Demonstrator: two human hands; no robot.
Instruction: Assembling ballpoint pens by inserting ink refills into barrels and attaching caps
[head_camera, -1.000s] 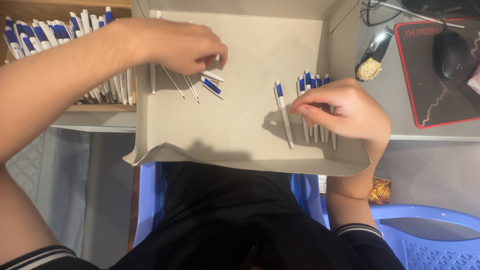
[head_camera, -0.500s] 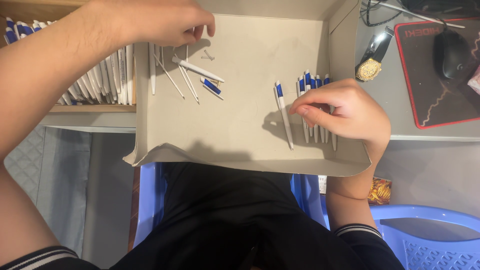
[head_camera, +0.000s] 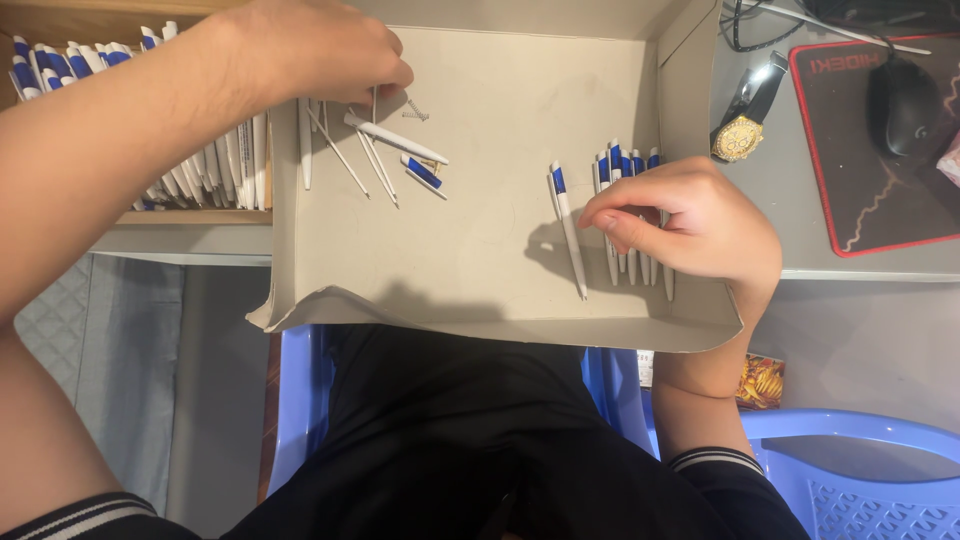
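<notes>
A shallow grey cardboard tray (head_camera: 480, 250) lies across my lap and the desk edge. My left hand (head_camera: 320, 50) hovers over its upper left corner, its fingertips pinched on a thin refill (head_camera: 373, 105) above loose pen parts: a white barrel (head_camera: 395, 138), a blue cap (head_camera: 422, 172), more refills (head_camera: 340, 152) and a small spring (head_camera: 415, 110). My right hand (head_camera: 700, 225) rests curled on a row of white-and-blue pens (head_camera: 625, 165) at the tray's right side. One finished pen (head_camera: 568, 230) lies apart, just left of that hand.
A wooden box (head_camera: 260, 216) packed with several white-and-blue pens (head_camera: 60, 55) stands at the left. A gold wristwatch (head_camera: 742, 135), a black mouse (head_camera: 900, 100) and a red-edged mouse pad (head_camera: 880, 210) lie on the grey desk at right. Blue plastic chairs (head_camera: 860, 470) are below.
My left hand drew back from the loose parts toward the tray's upper left corner, then dipped its fingertips to them again. My right hand stayed on the pen row.
</notes>
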